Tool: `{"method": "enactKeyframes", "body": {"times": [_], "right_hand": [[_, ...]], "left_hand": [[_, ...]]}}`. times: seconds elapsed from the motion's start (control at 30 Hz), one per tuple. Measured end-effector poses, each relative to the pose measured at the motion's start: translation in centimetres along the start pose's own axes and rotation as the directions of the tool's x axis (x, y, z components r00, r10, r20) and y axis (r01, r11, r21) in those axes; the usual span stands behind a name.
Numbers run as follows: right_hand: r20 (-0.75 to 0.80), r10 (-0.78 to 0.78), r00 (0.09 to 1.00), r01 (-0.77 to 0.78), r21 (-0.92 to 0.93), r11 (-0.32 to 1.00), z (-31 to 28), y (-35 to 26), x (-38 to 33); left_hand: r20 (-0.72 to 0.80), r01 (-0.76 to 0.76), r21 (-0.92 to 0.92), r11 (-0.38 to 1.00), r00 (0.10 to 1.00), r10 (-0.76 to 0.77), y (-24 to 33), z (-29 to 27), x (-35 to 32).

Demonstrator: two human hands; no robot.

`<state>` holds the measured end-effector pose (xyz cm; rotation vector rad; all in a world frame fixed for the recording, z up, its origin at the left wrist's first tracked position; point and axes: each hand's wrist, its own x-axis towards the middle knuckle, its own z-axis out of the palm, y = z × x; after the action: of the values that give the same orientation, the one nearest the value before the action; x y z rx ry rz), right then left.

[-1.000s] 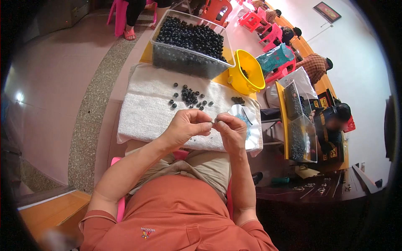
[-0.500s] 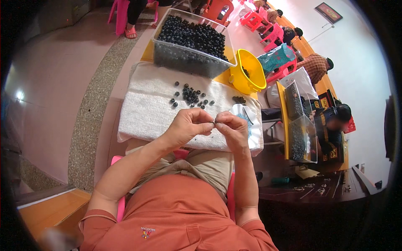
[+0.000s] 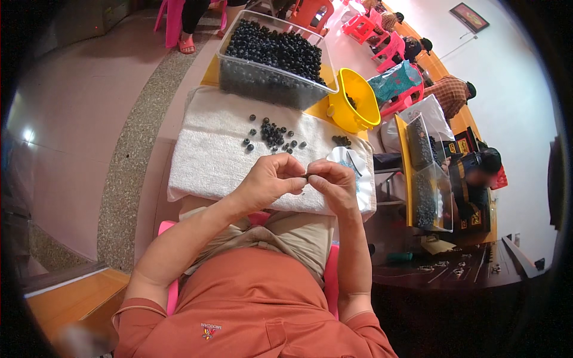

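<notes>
My left hand (image 3: pixel 271 179) and my right hand (image 3: pixel 333 184) meet over the near part of the white towel (image 3: pixel 206 140). Thumb and fingertips of each pinch a small dark bead (image 3: pixel 307 176), mostly hidden by the fingers. Just beyond them lies a loose group of black round beads (image 3: pixel 273 135). A smaller cluster of dark beads (image 3: pixel 341 141) sits to the right, above a white scalloped dish (image 3: pixel 338 156). Tiny blue bits are in the dish, and a thin dark tool (image 3: pixel 353 161) lies across it.
A clear plastic bin (image 3: pixel 256 89) heaped with black beads stands at the far side, beside a yellow bucket (image 3: pixel 369 107). To the right, clear boxes (image 3: pixel 433 197) rest on another table, where a person (image 3: pixel 477 179) sits. More people and pink chairs are farther back.
Both hands stay in nearly the same place. Their fingertips have shifted slightly around the bead, and a bit more of it shows.
</notes>
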<state>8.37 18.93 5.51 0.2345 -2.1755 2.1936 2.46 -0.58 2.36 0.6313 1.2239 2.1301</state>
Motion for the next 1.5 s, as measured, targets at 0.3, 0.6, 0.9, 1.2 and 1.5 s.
{"method": "enactKeyframes", "body": {"times": [0.3,0.6,0.9,1.2,1.5], "right_hand": [[0.152,-0.005,0.988,0.028,-0.152,0.988,-0.2,-1.5,0.1],[0.294,-0.079,0.952,0.231,-0.525,0.819,0.0,-2.7,0.1],[0.254,-0.414,0.874,0.441,-0.773,0.457,2.2,-1.1,-0.6],[0.214,-0.483,0.849,0.446,-0.781,0.437,2.4,-0.7,-0.6],[0.331,-0.543,0.771,0.541,-0.790,0.287,2.9,-1.5,-0.7]], "left_hand": [[0.026,0.034,0.017,0.999,0.999,-0.034,0.1,0.0,-0.2],[0.023,0.081,0.013,0.997,0.996,-0.081,-0.3,-0.2,-0.1],[0.007,0.063,-0.089,0.994,0.998,-0.063,-0.1,-0.2,0.0],[-0.057,0.029,-0.102,0.994,0.998,-0.035,-0.6,0.1,-0.2],[-0.007,0.028,-0.104,0.994,1.000,-0.029,-0.6,0.2,-0.2]]}}
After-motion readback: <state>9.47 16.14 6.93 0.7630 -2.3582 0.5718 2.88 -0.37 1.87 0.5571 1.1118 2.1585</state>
